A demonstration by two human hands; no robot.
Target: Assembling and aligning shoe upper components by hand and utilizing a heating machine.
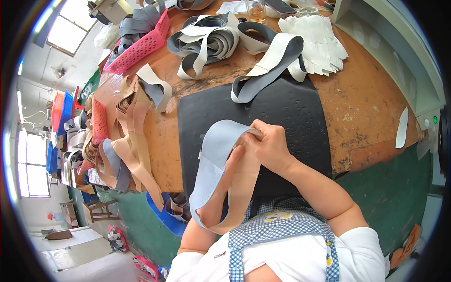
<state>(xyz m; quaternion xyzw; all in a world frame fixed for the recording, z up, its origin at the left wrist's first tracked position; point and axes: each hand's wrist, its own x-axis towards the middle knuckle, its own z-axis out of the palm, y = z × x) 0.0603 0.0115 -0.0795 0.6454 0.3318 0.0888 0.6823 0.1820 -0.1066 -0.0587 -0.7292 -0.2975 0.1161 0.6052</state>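
Grey/white strip (275, 56) overlaps the blk mat's (293, 108) far edge; wood tabletop (371, 105) shows R of mat, and a band of it btwn mat's L edge & the tan strips (137, 115). Looped grey-blue/tan strip (206, 174) is held up over mat's near half. R hand (271, 143): fingers curled, pinched tight on strip's upper edge. L hand (233, 159) is inside loop, thumb up; other fingers mostly hidden, can't tell how far open.

From the wearer's head, the left fisheye camera looks down, near both hands (272, 145), toward the wooden worktop (371, 101) beyond.
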